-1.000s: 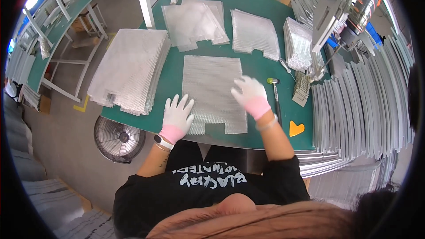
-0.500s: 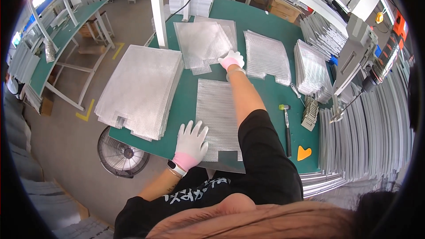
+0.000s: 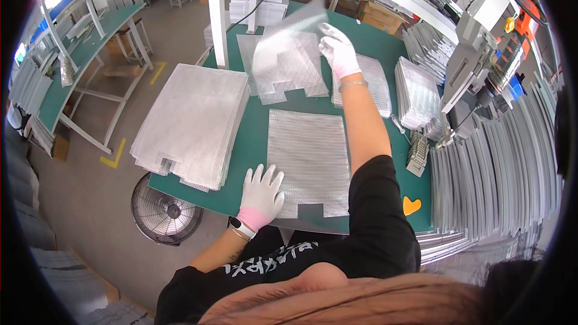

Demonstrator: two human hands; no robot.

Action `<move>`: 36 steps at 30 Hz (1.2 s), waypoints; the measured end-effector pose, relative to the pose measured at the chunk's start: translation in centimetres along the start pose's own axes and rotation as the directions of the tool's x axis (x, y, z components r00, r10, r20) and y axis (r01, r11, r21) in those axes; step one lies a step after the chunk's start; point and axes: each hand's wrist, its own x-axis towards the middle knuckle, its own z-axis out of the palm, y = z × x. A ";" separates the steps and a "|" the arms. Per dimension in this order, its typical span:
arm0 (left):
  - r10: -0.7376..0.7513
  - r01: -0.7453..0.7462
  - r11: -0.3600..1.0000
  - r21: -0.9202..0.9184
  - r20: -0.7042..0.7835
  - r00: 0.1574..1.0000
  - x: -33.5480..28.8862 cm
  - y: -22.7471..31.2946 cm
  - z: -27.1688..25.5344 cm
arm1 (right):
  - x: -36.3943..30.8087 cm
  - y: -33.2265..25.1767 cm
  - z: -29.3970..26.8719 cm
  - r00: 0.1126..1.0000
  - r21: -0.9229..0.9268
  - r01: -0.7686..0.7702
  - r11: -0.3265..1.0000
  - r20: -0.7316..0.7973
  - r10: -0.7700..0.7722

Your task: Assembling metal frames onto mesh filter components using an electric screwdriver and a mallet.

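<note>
Mesh stack beside left hand

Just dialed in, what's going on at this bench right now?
A person in white gloves works at a green table. The right hand lifts a silvery mesh sheet off the far stack. The left hand rests flat at the near edge, beside a single sheet lying flat. A thicker stack sits at left.

Bright, even overhead lighting; shadows soft and faint on green counter. Mild sheen on lifted mesh sheet, slightly motion-blurred. Strong fisheye distortion: straight edges bow toward rim, black vignette rings frame. Centre sharp; foreground hair at lower edge out of focus.
</note>
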 end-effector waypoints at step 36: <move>-0.251 0.198 0.934 -0.297 -0.153 0.956 -3.3 3.2 -0.6 | -43.5 -2.8 2.7 0.958 -0.894 -0.185 0.408 -0.256 -0.127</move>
